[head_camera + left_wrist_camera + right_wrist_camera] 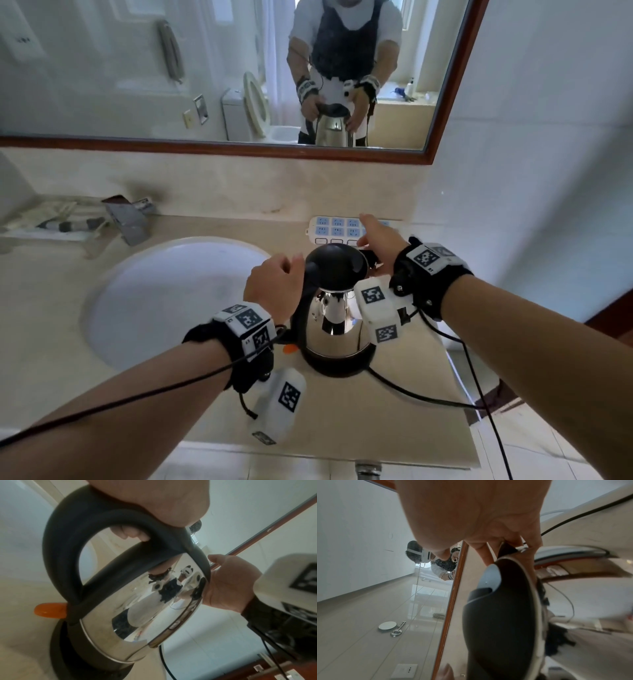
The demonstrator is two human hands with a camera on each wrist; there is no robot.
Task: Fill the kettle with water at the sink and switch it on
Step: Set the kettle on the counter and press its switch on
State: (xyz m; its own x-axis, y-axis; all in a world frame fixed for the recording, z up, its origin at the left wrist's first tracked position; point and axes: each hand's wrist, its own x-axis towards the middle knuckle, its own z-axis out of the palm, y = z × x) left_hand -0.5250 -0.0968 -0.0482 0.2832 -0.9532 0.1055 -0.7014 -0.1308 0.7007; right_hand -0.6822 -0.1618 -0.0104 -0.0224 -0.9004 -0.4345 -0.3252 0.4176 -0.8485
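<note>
The kettle point(334, 310) sits on its base point(337, 365) just right of the sink point(137, 294) on the surface point(394, 421) — the left hand point(272, 286) curls round the handle point(60, 555), likely to steady it, while the right hand's point(380, 245) fingers point(485, 553) lie straight by the spout — apparently about to open the lid point(337, 270).

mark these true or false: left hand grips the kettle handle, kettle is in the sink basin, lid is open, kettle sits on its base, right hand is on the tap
1. The left hand grips the kettle handle: true.
2. The kettle is in the sink basin: false; it stands on the counter, to the right of the sink.
3. The lid is open: false; it is closed.
4. The kettle sits on its base: true.
5. The right hand is on the tap: false; it is at the kettle's far side, near the power strip.
</note>
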